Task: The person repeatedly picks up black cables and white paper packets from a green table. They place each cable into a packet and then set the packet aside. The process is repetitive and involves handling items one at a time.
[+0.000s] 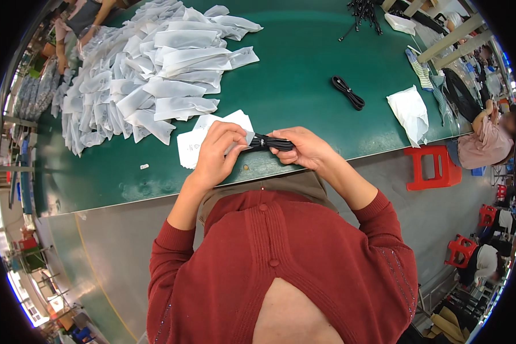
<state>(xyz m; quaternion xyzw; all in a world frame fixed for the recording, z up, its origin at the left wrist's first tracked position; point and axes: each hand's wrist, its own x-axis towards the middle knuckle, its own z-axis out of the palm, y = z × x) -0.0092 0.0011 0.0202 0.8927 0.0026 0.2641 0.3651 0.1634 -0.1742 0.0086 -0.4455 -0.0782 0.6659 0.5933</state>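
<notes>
Just above the near edge of the green table (pixel 292 63), my right hand (pixel 304 148) is closed round a coiled black cable (pixel 269 142). My left hand (pixel 218 150) pinches the mouth of a small translucent white bag at the cable's left end. That end of the cable sits at or inside the bag's opening; the fingers partly hide it. Beneath and beside my left hand lie several flat white bags (pixel 190 146), fanned out on the table. A second coiled black cable (pixel 348 93) rests on the table, farther off to the right.
A large heap of filled white bags (pixel 166 69) covers the table's far left. At the far right lie a bunch of black cables (pixel 364 14) and a white plastic bag (pixel 409 114). A red stool (pixel 433 167) stands beyond the right edge, near a seated person (pixel 487 137).
</notes>
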